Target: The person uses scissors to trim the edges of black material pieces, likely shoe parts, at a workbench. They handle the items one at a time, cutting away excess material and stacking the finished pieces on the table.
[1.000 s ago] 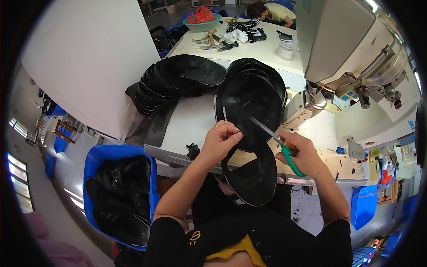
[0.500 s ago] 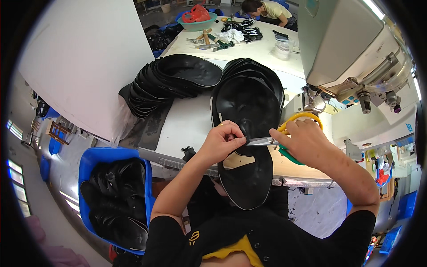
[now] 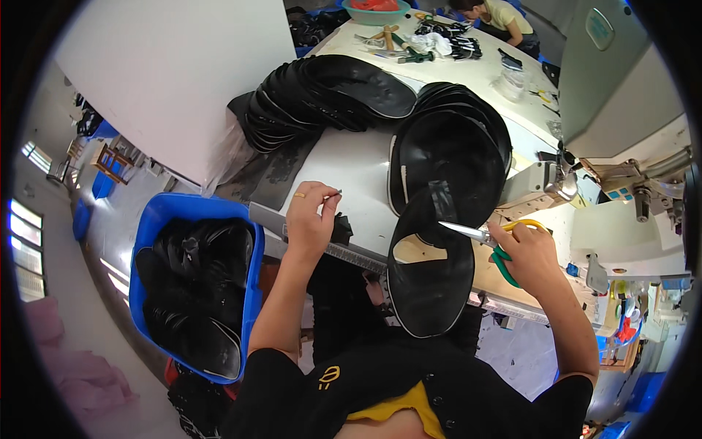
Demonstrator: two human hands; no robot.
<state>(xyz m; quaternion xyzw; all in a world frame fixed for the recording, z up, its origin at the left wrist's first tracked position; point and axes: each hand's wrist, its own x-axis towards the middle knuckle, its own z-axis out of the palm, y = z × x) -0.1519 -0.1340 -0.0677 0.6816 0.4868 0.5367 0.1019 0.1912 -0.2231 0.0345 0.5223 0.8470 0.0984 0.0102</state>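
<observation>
My right hand [image 3: 537, 256] grips a pair of scissors [image 3: 468, 232] with one yellow and one green handle loop. Their silver blades point left, over the black shoe upper [image 3: 431, 300] that hangs over the table's near edge. This upper has a thin pale rim and an opening with tan showing through; a short black tab [image 3: 442, 201] stands at its far end. Off to the left, my left hand [image 3: 309, 219] is closed, thumb and fingers pinching a tiny dark scrap [image 3: 338, 192]. Behind the hanging upper lies a stack of similar black uppers [image 3: 468, 146].
A second stack of black uppers [image 3: 329, 95] leans at the far left. Left of the table, a blue bin [image 3: 256, 271] holds more. A sewing machine [image 3: 621, 95] stands at right. Hammers [image 3: 387, 36] lie farther back, where another person [image 3: 504, 22] bends down.
My left hand has come away from the upper toward the left, a small bit in its fingertips. My right hand has drawn back slightly with the scissors. The view has shifted.
</observation>
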